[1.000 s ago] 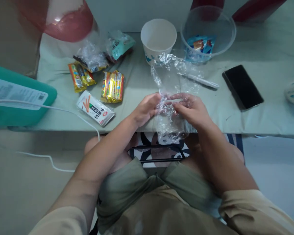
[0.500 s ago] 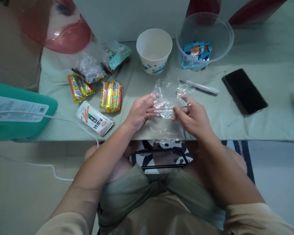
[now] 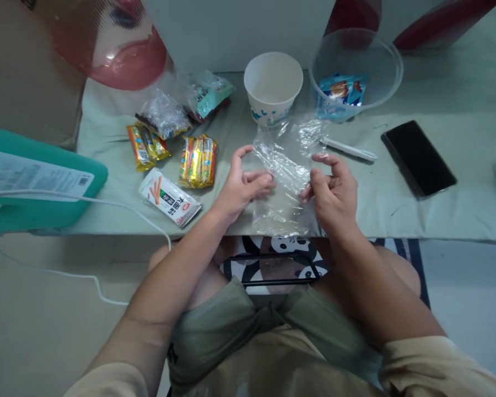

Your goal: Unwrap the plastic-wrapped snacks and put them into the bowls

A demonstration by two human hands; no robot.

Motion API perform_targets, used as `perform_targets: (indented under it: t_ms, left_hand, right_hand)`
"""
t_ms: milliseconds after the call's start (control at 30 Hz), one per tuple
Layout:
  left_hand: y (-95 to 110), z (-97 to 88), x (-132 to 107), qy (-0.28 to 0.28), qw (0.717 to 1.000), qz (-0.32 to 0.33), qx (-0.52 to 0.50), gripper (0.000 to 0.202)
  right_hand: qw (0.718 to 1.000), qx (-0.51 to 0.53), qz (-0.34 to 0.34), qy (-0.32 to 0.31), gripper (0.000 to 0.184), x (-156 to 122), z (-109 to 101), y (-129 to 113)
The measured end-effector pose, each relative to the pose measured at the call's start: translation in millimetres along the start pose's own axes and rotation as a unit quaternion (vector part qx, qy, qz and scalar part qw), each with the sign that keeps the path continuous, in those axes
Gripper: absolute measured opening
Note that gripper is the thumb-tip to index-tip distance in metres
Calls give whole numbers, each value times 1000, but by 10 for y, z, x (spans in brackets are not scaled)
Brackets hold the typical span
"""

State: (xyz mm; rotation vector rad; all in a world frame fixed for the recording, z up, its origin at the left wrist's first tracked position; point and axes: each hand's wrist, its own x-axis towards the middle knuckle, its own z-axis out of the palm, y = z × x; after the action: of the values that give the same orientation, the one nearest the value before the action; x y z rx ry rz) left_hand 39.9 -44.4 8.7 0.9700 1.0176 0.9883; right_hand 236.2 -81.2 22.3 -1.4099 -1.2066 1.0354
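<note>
A crinkled clear plastic bag spreads between my hands near the table's front edge. My left hand is at the bag's left side, its index finger raised and apart from the thumb, the fingertips at the plastic. On the other side, my right hand pinches the bag's right edge between thumb and fingers. Just behind the bag stands a white paper cup with a blue print. A slim white pen-like tool lies beyond my right hand, its left end by the plastic.
Left of my hands lie yellow snack packs, a white snack packet, crumpled wrappers and a teal bag. A clear tub holds blue packets. A phone lies right. A green jug and white cable are left.
The bag has spread out from a bunched shape. My left hand's fingers have opened apart, and my right hand has shifted slightly right. The whole view has shifted a little.
</note>
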Motion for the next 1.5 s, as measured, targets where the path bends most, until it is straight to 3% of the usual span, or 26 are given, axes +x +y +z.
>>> perform_targets:
  t_ms: [100, 167, 200, 233, 333, 467, 567, 667, 767, 900, 1000, 1067, 1167, 1267, 1367, 1500]
  left_hand:
    - [-12, -14, -29, -30, 995, 59, 71, 80]
    - [-10, -32, -29, -42, 986, 120, 109, 82]
    - [-5, -47, -26, -52, 979, 146, 131, 82]
    - [1, -64, -22, -62, 971, 169, 157, 79]
    - [18, -131, -7, -58, 932, 236, 269, 58]
    - [36, -216, 17, 22, 857, 310, 411, 30]
    - [66, -243, 22, 69, 837, 344, 420, 14]
    - [94, -235, 20, 11, 863, 354, 360, 16]
    - [82, -207, 44, -68, 912, 318, 252, 21]
    - [64, -168, 108, -38, 949, 278, 144, 30]
    - [116, -144, 115, -6, 983, 179, 45, 34]
    - [157, -132, 98, -16, 996, 83, -32, 35]
    - [174, -119, 74, -63, 997, 4, -47, 52]
    - [158, -103, 73, -104, 992, 0, 74, 61]
    - [170, -96, 76, -105, 980, 33, 164, 32]
    - [195, -104, 61, -74, 983, 114, 121, 17]
  right_hand:
    - [1000, 16, -26, 2, 74, -8, -1, 11]
    - [996, 13, -86, -15, 100, -6, -19, 9]
    - [991, -3, -126, -34, 103, 0, -34, 12]
    - [984, -34, -166, -54, 96, 10, -51, 19]
    - [953, -183, -230, -69, 56, 54, -102, 63]
    - [917, -322, -236, 23, 15, 96, -142, 82]
    - [910, -308, -274, 47, 2, 76, -168, 0]
    - [951, -180, -249, -33, 7, 26, -193, -88]
    - [991, 7, -120, -57, 13, 17, -184, -81]
    - [991, 131, -20, -23, 43, 87, -138, -12]
    - [989, 109, 54, -88, 50, 104, -120, -32]
    - [985, 69, 89, -127, 34, 87, -115, -62]
    - [988, 54, 84, -115, 20, 69, -111, -78]
    - [993, 56, 52, -89, 15, 82, -123, -76]
    - [997, 24, 23, -65, 21, 92, -155, -103]
    - [997, 16, 19, -72, 31, 70, -184, -136]
